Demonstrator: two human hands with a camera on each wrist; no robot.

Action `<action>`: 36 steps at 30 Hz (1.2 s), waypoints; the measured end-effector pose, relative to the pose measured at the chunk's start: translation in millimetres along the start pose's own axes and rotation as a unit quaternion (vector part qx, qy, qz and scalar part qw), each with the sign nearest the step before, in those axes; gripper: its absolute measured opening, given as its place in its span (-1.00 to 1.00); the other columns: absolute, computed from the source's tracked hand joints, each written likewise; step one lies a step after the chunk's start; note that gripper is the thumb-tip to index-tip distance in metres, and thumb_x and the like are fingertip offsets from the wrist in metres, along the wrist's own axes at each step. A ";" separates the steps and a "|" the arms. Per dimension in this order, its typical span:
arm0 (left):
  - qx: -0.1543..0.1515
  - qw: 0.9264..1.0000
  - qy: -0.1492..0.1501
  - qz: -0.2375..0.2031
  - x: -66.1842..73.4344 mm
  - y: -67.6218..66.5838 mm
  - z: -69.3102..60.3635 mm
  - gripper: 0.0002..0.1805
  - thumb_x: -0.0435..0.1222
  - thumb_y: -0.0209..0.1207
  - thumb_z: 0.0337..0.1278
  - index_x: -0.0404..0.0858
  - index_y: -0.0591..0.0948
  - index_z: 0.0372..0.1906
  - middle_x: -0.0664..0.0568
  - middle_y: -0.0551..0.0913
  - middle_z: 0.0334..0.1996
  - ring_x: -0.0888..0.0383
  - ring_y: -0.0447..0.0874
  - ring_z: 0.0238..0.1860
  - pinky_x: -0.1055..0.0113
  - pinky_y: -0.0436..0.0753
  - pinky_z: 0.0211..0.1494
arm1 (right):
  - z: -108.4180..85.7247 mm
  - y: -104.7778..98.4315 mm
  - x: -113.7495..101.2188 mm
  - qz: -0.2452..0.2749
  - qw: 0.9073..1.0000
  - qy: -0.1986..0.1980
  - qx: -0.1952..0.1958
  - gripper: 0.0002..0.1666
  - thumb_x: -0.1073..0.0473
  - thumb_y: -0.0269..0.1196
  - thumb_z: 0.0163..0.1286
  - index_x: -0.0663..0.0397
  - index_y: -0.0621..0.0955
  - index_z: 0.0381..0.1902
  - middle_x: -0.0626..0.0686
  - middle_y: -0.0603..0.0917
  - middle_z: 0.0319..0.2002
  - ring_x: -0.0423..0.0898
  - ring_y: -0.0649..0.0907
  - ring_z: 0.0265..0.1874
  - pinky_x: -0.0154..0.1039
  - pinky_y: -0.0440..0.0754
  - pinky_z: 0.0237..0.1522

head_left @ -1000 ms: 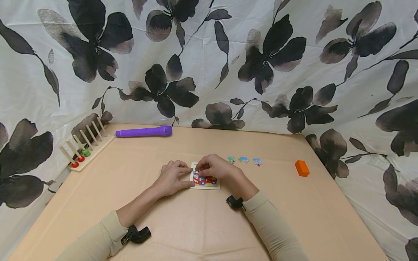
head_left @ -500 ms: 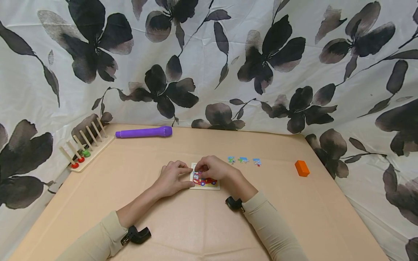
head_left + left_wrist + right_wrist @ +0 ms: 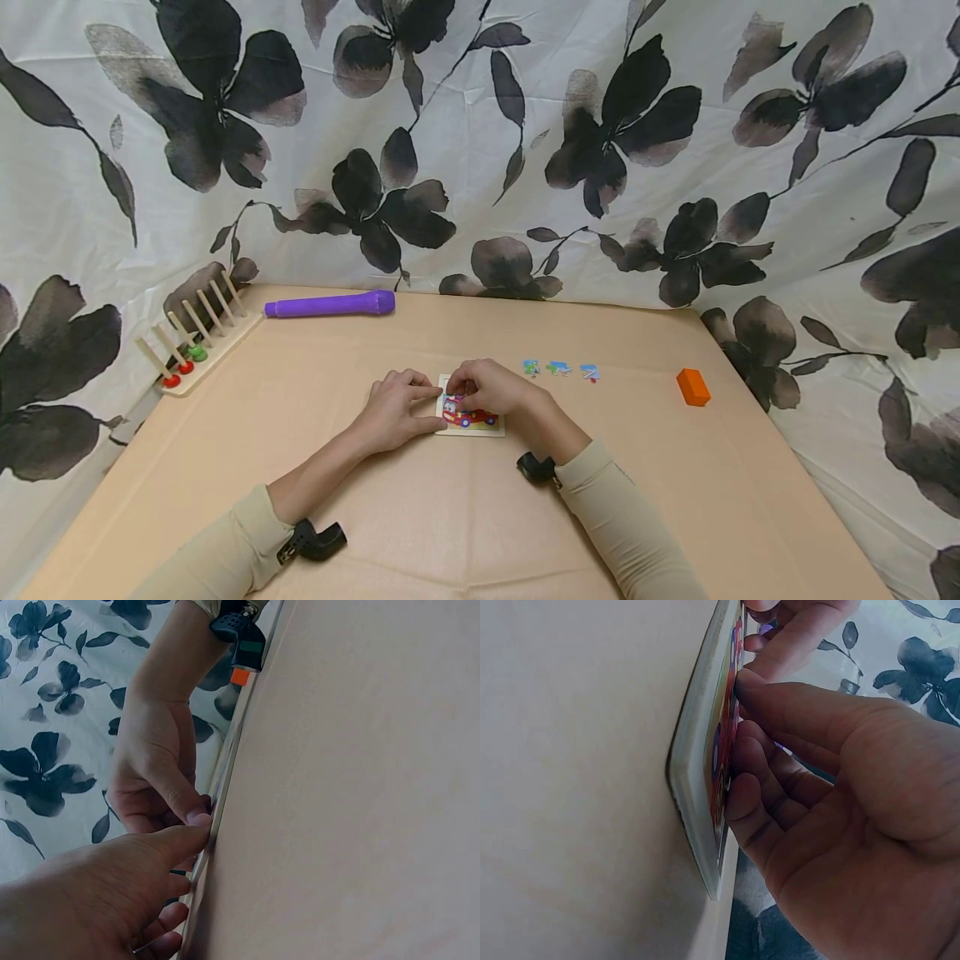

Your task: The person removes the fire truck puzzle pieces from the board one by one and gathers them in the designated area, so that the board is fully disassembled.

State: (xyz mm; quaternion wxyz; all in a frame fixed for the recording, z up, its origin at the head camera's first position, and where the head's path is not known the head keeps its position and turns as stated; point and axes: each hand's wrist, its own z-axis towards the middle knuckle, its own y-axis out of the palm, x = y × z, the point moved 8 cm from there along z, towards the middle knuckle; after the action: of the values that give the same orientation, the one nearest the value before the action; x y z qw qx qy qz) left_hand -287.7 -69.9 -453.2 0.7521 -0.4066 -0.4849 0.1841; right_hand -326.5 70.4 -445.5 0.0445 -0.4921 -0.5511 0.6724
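Note:
A small wooden jigsaw puzzle board (image 3: 487,431) with a red vehicle picture and a pale rim lies flat on the table in the head view. My left hand (image 3: 393,411) grips its left edge, thumb near the front corner and forefinger further up. Over the upper part of the picture, my right hand (image 3: 491,387) has its fingers curled down and pinches a puzzle piece, mostly hidden beneath the fingertips. In the right wrist view, fingertips (image 3: 744,796) of the right hand touch the picture side of the board. Three loose puzzle pieces (image 3: 558,367) lie in a row beyond the right hand.
An orange block (image 3: 693,387) sits at the right. A purple microphone-shaped stick (image 3: 330,304) lies along the back edge. At the left back stands a wooden peg rack (image 3: 213,354) with red and green beads. A floral cloth (image 3: 480,125) hangs behind the table (image 3: 465,517).
The right hand has shifted very slightly at the board's upper part. My left hand keeps its place on the left edge, and the loose pieces have not moved.

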 end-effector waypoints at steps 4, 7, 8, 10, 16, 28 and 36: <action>-0.003 1.000 -0.003 0.000 -0.4 0.4 0.5 -0.36 0.05 0.52 0.04 -0.19 0.74 0.20 0.08 0.61 0.08 0.03 0.43 0.08 0.07 0.26 0.09 | 0.6 0.2 0.4 -0.006 1.000 0.001 -0.001 -0.80 0.29 0.40 0.38 0.12 0.74 -0.04 0.02 0.66 -0.17 -0.14 0.57 -0.21 -0.36 0.55 -0.12; -0.002 1.000 -0.003 0.000 -0.3 0.4 0.6 -0.35 0.06 0.52 0.04 -0.18 0.74 0.20 0.09 0.61 0.08 0.03 0.43 0.09 0.07 0.26 0.09 | 1.2 0.5 1.0 -0.007 1.000 0.001 -0.001 -0.80 0.29 0.41 0.38 0.11 0.74 -0.05 0.01 0.66 -0.18 -0.13 0.57 -0.21 -0.34 0.55 -0.11; -0.002 1.000 -0.003 0.001 -0.2 0.5 0.6 -0.35 0.07 0.52 0.04 -0.18 0.74 0.20 0.09 0.61 0.07 0.03 0.43 0.09 0.07 0.26 0.09 | 1.3 0.6 1.1 -0.008 1.000 0.002 0.000 -0.81 0.28 0.41 0.38 0.10 0.73 -0.06 0.01 0.66 -0.18 -0.13 0.57 -0.21 -0.34 0.55 -0.10; -0.002 1.000 -0.003 0.001 -0.3 0.7 0.8 -0.35 0.07 0.52 0.03 -0.18 0.74 0.20 0.09 0.61 0.07 0.03 0.43 0.08 0.07 0.26 0.09 | 1.3 0.9 1.3 -0.008 1.000 0.002 0.000 -0.81 0.28 0.41 0.38 0.09 0.73 -0.06 0.00 0.65 -0.19 -0.13 0.56 -0.20 -0.33 0.55 -0.10; -0.002 1.000 -0.004 0.001 -0.5 0.8 0.2 -0.35 0.06 0.52 0.03 -0.19 0.74 0.20 0.08 0.61 0.08 0.03 0.42 0.08 0.07 0.26 0.09 | 0.9 1.2 0.6 -0.010 1.000 0.004 -0.002 -0.81 0.28 0.42 0.38 0.08 0.72 -0.06 -0.02 0.63 -0.20 -0.13 0.56 -0.20 -0.33 0.55 -0.10; -0.002 1.000 -0.004 0.002 -0.9 -0.2 0.8 -0.36 0.06 0.52 0.03 -0.17 0.74 0.19 0.08 0.61 0.08 0.04 0.42 0.06 0.06 0.26 0.08 | 1.2 -0.2 -1.6 -0.001 1.000 0.003 0.003 -0.81 0.30 0.42 0.37 0.11 0.70 -0.08 0.01 0.64 -0.21 -0.13 0.56 -0.23 -0.34 0.54 -0.13; -0.003 1.000 -0.007 -0.001 -0.7 0.3 0.5 -0.36 0.05 0.53 0.03 -0.17 0.75 0.19 0.08 0.61 0.08 0.05 0.42 0.06 0.07 0.26 0.09 | 1.1 0.0 -2.0 0.012 1.000 0.002 0.006 -0.79 0.33 0.43 0.34 0.13 0.66 -0.09 0.04 0.65 -0.23 -0.14 0.56 -0.27 -0.36 0.54 -0.17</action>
State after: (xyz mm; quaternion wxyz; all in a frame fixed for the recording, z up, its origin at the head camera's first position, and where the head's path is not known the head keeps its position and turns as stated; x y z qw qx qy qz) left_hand -288.5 -69.9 -453.8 0.7477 -0.4067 -0.4913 0.1849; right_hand -326.3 68.4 -444.4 0.0404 -0.4997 -0.5411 0.6752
